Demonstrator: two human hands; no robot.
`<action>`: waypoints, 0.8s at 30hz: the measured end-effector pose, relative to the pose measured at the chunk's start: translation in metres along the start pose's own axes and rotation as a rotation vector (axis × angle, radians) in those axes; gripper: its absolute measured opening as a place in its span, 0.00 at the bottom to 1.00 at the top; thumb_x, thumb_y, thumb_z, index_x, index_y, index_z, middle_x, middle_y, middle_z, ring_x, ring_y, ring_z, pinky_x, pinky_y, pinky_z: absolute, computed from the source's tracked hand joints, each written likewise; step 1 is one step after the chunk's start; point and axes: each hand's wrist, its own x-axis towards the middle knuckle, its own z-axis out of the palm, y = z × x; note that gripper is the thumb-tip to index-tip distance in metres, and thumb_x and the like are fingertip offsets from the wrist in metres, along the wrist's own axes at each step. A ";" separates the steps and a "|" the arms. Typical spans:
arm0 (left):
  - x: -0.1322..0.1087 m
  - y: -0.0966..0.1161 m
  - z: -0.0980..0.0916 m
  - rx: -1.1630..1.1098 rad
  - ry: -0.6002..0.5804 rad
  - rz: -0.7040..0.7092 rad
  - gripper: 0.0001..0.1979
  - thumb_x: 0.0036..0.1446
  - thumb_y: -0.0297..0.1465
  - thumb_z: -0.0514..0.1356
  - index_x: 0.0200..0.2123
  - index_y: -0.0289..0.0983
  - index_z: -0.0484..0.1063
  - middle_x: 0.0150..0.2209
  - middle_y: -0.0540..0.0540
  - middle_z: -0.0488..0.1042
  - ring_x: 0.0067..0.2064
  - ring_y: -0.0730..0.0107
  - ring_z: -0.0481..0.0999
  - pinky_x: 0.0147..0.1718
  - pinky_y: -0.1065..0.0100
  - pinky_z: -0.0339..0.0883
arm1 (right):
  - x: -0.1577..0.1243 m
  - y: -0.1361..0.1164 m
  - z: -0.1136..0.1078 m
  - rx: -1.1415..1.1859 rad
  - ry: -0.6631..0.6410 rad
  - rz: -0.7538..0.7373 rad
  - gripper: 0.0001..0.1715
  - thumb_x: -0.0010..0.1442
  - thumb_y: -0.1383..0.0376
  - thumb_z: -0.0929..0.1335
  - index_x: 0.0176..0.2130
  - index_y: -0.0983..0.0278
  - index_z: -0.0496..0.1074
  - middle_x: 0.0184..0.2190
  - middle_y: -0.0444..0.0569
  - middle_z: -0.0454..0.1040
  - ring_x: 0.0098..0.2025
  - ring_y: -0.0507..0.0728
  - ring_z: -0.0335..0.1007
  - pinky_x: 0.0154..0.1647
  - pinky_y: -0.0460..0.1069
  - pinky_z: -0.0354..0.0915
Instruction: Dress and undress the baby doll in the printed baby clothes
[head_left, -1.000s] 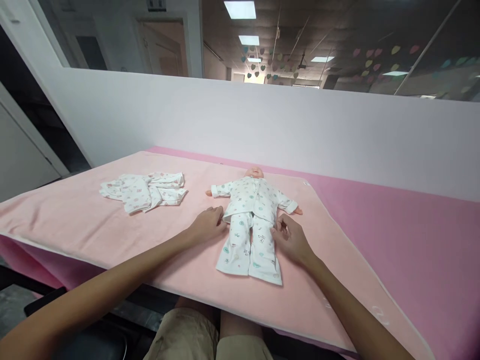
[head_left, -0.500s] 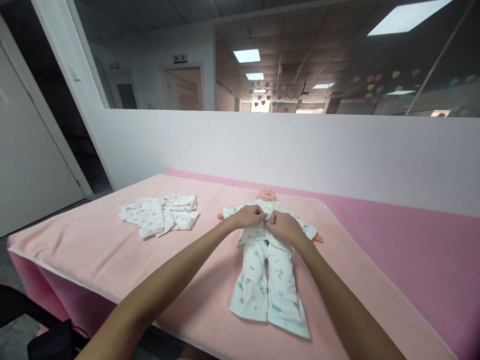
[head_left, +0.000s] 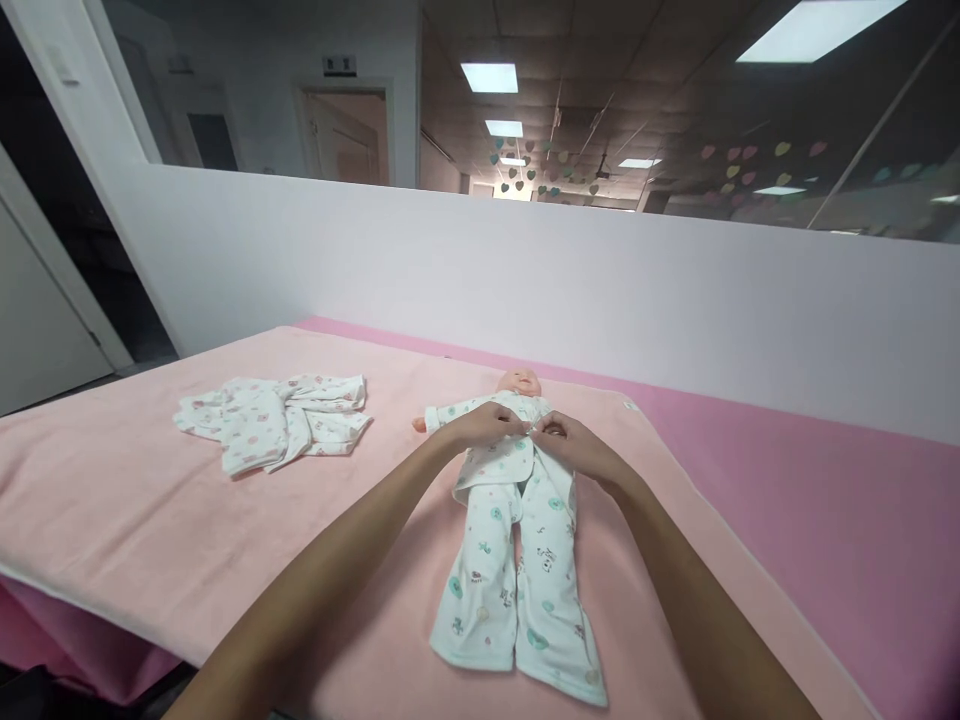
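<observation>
A baby doll (head_left: 520, 382) lies on its back, its head toward the wall. It wears a white patterned jacket (head_left: 495, 464) and matching trousers (head_left: 486, 580), whose legs point toward me. Over the doll's chest, my left hand (head_left: 489, 424) pinches the jacket's front edge. My right hand (head_left: 574, 442) meets it from the other side, its fingertips closed on the same front opening. Whether a button or snap is between the fingers is too small to make out. The doll's right arm shows beside my left hand; my right hand and forearm hide its other arm.
Another white patterned baby garment (head_left: 274, 420) lies crumpled on the left of the peach blanket (head_left: 352, 540). Pink cloth (head_left: 795, 500) shows at the right, beyond the blanket's edge. A white half-wall (head_left: 450, 265) with glass above stands behind the table.
My view has tilted down and turned slightly right. Both hands remain at the jacket front, the fingertips now closer together. The doll's left arm, visible before, is now hidden.
</observation>
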 end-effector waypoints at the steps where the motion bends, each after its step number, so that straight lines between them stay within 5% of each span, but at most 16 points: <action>1: 0.000 0.000 -0.001 -0.005 -0.008 -0.006 0.25 0.50 0.54 0.70 0.31 0.37 0.76 0.27 0.51 0.65 0.30 0.70 0.62 0.30 0.66 0.53 | 0.000 -0.001 0.002 0.012 0.011 0.019 0.16 0.61 0.52 0.73 0.42 0.61 0.76 0.41 0.50 0.80 0.43 0.58 0.74 0.39 0.49 0.66; 11: -0.003 0.000 -0.003 0.002 -0.032 0.014 0.26 0.49 0.55 0.72 0.33 0.37 0.79 0.30 0.50 0.69 0.34 0.68 0.65 0.33 0.66 0.55 | 0.003 0.004 0.009 0.103 0.109 0.022 0.15 0.62 0.53 0.72 0.43 0.60 0.80 0.48 0.52 0.83 0.51 0.63 0.78 0.48 0.54 0.70; 24: -0.002 -0.002 -0.009 -0.023 -0.066 -0.026 0.26 0.47 0.53 0.74 0.39 0.38 0.83 0.36 0.48 0.77 0.40 0.65 0.72 0.37 0.67 0.61 | 0.000 -0.002 0.009 -0.027 0.209 0.013 0.09 0.61 0.58 0.73 0.40 0.60 0.79 0.44 0.51 0.83 0.36 0.58 0.79 0.39 0.52 0.72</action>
